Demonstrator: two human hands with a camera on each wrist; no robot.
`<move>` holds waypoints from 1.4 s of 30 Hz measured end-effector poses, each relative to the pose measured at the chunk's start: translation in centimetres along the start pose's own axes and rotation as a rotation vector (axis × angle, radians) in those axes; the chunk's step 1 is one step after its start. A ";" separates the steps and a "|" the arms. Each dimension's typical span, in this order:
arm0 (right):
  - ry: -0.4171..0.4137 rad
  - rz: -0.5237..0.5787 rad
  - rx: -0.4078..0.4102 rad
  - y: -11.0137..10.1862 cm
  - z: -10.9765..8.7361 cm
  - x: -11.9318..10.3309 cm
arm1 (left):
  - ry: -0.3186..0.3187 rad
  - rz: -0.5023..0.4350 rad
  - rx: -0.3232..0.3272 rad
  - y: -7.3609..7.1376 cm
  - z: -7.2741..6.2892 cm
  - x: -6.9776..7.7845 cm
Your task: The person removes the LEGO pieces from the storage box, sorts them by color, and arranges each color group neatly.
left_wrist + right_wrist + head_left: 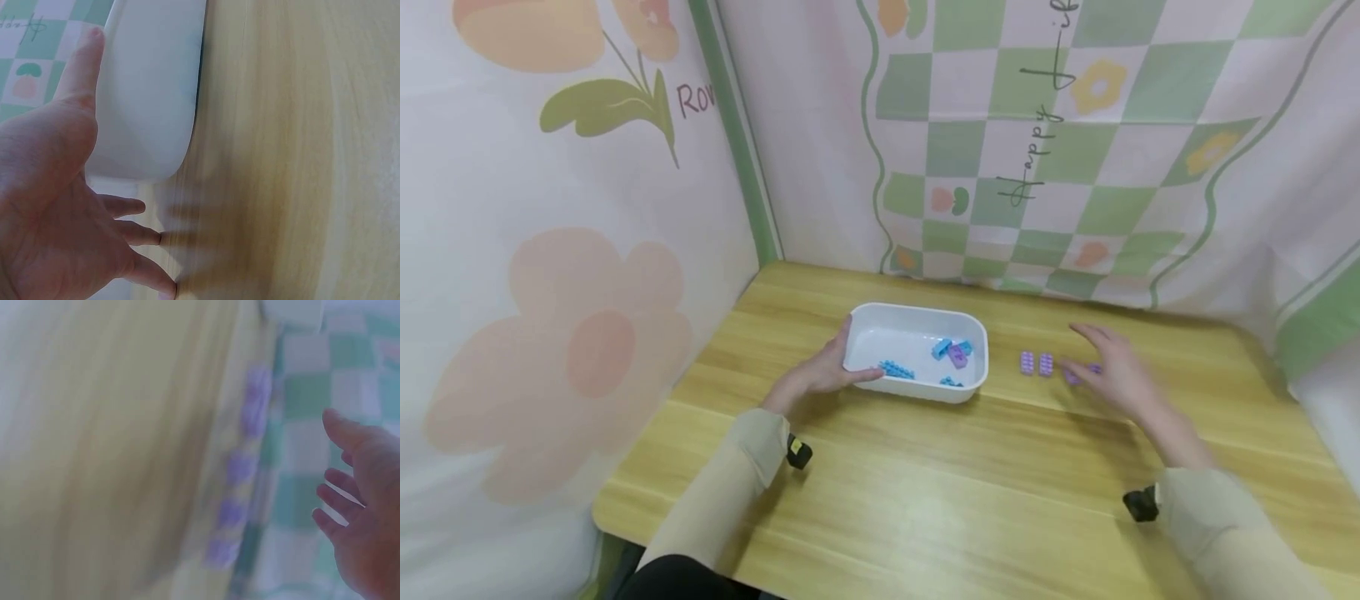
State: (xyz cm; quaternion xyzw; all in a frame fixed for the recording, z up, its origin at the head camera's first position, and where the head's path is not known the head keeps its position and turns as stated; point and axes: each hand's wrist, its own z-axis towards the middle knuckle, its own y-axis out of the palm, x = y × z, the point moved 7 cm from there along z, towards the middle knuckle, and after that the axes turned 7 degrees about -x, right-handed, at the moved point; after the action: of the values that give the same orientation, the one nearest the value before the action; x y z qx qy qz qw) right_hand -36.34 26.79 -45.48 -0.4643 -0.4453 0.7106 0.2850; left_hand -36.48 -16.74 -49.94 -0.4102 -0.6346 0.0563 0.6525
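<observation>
A white rectangular tub [917, 392] holds a few blue toy bricks [897, 369] and a purple one [957, 357]. My left hand [827, 363] rests against the tub's left end, its thumb along the front rim. In the left wrist view the fingers of that hand [69, 206] are straight and spread beside the tub's wall [150, 81]. To the right of the tub, purple toy bricks [1046, 364] stand in a row on the table. Over the right part of that row hovers my right hand [1120, 375], fingers extended and holding nothing, partly hiding bricks there.
The wooden table [925, 492] reaches a patterned curtain [1037, 167] at the back. Another printed curtain [565, 292] hangs along the left side. The right wrist view is blurred, with the purple bricks [240, 465] lined up toward the tub.
</observation>
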 end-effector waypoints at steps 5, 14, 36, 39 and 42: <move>-0.091 0.049 -0.042 0.9 2.5 -5.9 | -0.010 0.043 0.002 0.0 0.1 -0.8; -0.165 -0.047 -0.243 4.8 7.0 -12.3 | -0.056 0.014 -0.009 0.1 -0.1 -0.7; -0.247 -0.279 -0.342 8.9 10.0 -13.9 | -0.037 0.042 -0.013 -0.2 0.6 -0.9; -0.261 -0.316 -0.335 9.2 10.0 -14.1 | -0.059 0.063 -0.010 -0.2 0.8 -1.5; -0.275 -0.354 -0.334 9.5 9.9 -14.1 | -0.070 0.055 -0.008 -0.1 0.9 -1.9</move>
State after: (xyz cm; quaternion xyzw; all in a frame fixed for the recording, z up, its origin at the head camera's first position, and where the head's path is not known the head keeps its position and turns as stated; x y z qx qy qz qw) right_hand -39.61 7.38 -46.53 -0.3187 -0.6649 0.6229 0.2613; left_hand -37.63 -17.54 -51.44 -0.4279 -0.6458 0.0862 0.6264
